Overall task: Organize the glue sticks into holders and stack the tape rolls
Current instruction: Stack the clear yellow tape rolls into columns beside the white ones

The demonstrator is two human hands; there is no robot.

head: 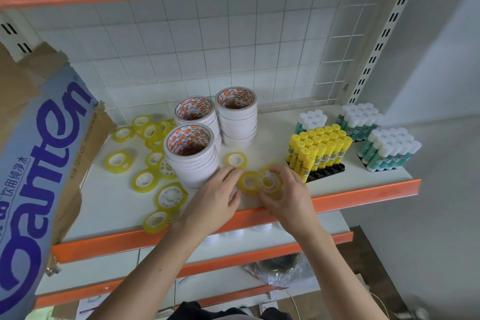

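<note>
White shelf (259,135) before me: my right hand (283,189) curls fingers around a yellow tape roll (268,181), left hand (220,189) touching another roll (248,182) beside them; stacking comes next, I judge.

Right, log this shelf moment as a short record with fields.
setting: white shelf with orange front edge
left hand: fingers resting at the foot of the nearest white tape stack
right hand: grips a yellow tape roll, tilted over another roll
loose rolls: scattered on the left of the shelf
glue sticks: yellow ones upright in a black holder
left side: torn cardboard box
</note>
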